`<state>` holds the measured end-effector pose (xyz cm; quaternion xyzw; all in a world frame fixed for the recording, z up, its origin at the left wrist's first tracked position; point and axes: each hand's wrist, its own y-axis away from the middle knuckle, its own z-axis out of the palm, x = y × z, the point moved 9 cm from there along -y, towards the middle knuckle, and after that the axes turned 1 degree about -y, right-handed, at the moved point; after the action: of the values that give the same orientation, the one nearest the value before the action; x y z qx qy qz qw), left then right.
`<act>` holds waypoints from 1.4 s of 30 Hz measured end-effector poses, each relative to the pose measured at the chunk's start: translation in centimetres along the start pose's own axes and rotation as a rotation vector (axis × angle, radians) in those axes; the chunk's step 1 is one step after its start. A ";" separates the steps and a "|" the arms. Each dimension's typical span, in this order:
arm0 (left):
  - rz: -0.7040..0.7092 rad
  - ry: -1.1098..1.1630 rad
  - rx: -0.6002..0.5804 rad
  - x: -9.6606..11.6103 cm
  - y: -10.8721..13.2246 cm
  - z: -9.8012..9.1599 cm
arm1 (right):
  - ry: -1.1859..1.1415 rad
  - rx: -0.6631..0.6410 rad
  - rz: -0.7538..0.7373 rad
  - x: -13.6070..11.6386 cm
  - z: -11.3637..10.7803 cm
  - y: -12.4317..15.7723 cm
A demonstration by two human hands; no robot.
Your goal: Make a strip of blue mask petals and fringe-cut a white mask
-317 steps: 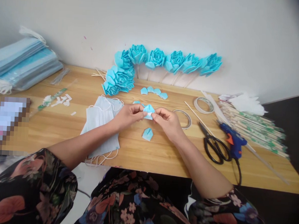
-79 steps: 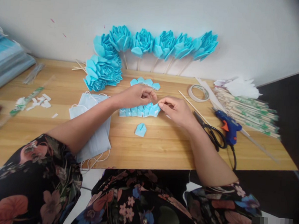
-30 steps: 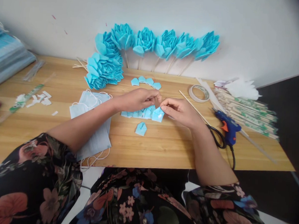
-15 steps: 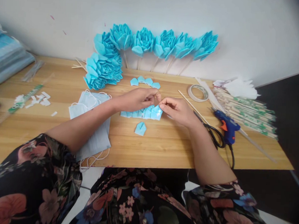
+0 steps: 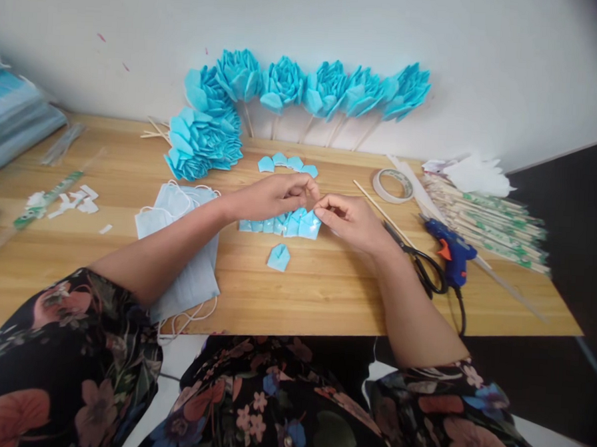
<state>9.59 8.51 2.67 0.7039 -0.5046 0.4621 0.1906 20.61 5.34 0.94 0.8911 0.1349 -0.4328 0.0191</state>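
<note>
My left hand and my right hand meet over the middle of the wooden table. Both pinch the right end of a strip of joined light-blue folded petals that lies along the tabletop. Their fingers are curled and pressed together on the last petal. One loose folded petal lies just in front of the strip. A small arc of several more petals lies behind my hands.
Blue paper flowers on sticks lean on the wall. Face masks lie left of my hands, with a mask stack far left. Tape roll, scissors, blue glue gun and wrapped chopsticks lie right.
Over the last second my hands stay together at the strip's right end. The end petal, lifted and tilted a second ago, now sits lower against the strip.
</note>
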 end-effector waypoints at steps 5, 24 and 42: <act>-0.031 0.035 -0.035 -0.3 0.0 0.3 | -0.008 0.010 -0.023 -0.3 0.0 -0.1; -0.077 0.284 0.252 -2.1 -0.1 -2.1 | -0.437 0.008 0.110 1.5 2.0 -0.3; -0.059 0.283 0.242 -2.0 -0.1 -2.3 | -0.433 0.089 0.117 1.8 2.9 -0.8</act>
<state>8.47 11.28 2.15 0.6642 -0.3923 0.6082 0.1871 19.22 6.10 -2.26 0.7837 0.0564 -0.6177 0.0335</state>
